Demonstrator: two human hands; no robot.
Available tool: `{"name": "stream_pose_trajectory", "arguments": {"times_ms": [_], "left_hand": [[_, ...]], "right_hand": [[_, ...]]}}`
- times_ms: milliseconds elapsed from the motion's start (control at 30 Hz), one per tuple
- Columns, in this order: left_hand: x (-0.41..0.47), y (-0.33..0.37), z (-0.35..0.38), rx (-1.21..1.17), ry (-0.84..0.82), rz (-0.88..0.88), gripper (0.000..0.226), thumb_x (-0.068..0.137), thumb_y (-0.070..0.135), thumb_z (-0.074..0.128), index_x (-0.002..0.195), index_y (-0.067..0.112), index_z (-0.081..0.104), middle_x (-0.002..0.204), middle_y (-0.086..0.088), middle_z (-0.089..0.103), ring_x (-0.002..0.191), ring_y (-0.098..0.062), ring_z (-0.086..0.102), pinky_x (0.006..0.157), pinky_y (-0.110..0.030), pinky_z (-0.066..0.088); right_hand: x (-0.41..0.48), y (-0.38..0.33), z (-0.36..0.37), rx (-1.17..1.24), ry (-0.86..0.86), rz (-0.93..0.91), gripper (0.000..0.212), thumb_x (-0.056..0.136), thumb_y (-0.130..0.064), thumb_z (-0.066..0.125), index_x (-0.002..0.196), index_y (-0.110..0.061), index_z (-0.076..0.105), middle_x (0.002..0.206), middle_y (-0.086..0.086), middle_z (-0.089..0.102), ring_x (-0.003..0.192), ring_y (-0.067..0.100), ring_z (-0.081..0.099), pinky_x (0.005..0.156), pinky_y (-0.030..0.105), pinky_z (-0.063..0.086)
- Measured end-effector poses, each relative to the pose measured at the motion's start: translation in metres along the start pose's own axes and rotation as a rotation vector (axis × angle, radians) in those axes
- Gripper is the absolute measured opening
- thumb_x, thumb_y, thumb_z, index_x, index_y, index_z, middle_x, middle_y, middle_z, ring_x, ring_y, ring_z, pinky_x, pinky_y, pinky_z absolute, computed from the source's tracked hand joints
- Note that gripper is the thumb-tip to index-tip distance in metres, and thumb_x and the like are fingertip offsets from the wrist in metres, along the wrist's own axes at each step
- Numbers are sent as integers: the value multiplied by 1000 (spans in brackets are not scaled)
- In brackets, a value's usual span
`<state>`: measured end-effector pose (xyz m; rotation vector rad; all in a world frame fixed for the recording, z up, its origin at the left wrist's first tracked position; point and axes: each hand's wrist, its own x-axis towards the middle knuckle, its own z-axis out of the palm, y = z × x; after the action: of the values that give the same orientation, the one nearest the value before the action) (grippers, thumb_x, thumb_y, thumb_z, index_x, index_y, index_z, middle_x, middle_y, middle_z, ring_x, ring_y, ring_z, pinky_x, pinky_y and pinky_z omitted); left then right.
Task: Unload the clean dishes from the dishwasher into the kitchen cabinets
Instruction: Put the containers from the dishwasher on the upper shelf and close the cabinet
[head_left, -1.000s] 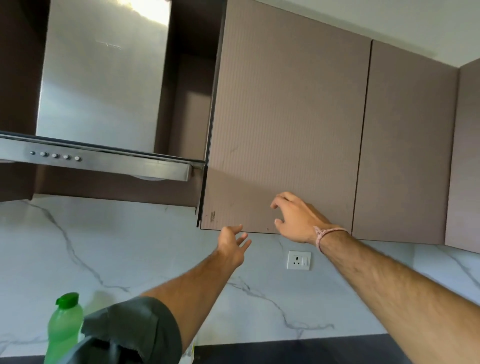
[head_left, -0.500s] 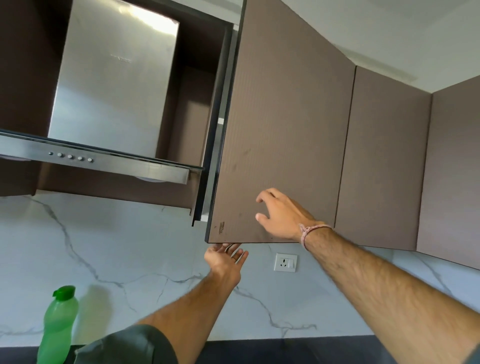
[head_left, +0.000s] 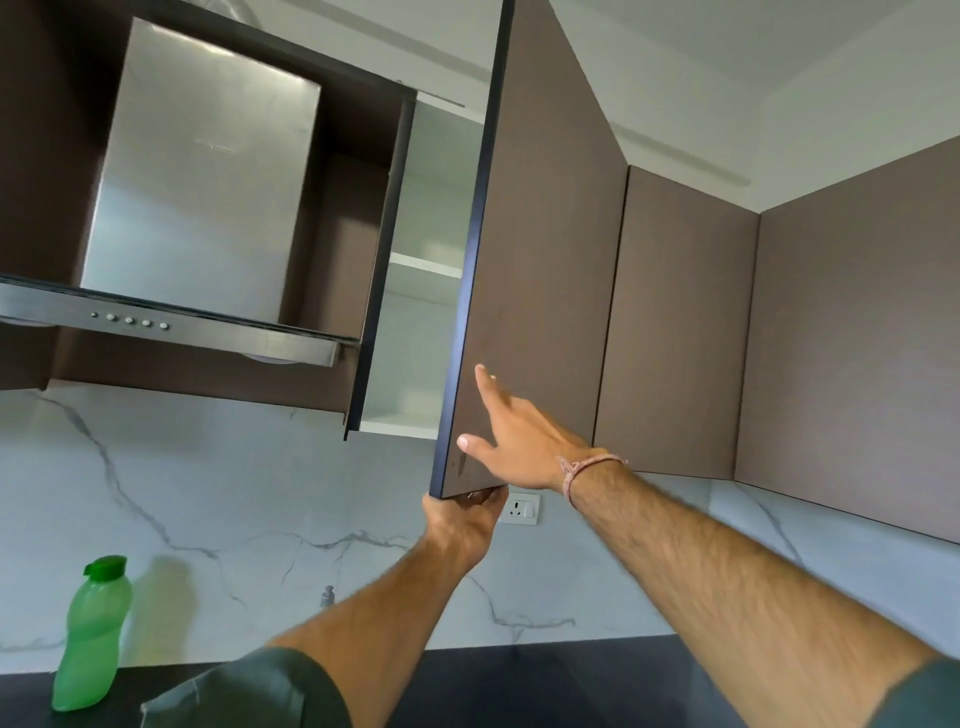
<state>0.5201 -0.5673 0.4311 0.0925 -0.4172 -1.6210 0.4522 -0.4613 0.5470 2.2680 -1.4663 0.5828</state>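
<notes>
Cabinet door — seemingly gripped underneath by left hand.

Left hand curled upward, right hand flat-fingered.

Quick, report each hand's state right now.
Left hand: grips the bottom edge of the cabinet door.
Right hand: open, fingers straight along the door's face; contact unclear.
</notes>
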Motion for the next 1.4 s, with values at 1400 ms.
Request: {"name": "stream_pose_trajectory", "arguments": {"times_ms": [1400], "left_hand": [[13,-374,126,78,-308,-654,43,101,-3,28,126,14,59,70,-3,59,87,-21,65,87,-55,57]], "right_hand": [[-189,340,-16,118,609,923,100,94,-1,56,151,-36,-19,143,8,48,116,30,55,98,36,41]]}}
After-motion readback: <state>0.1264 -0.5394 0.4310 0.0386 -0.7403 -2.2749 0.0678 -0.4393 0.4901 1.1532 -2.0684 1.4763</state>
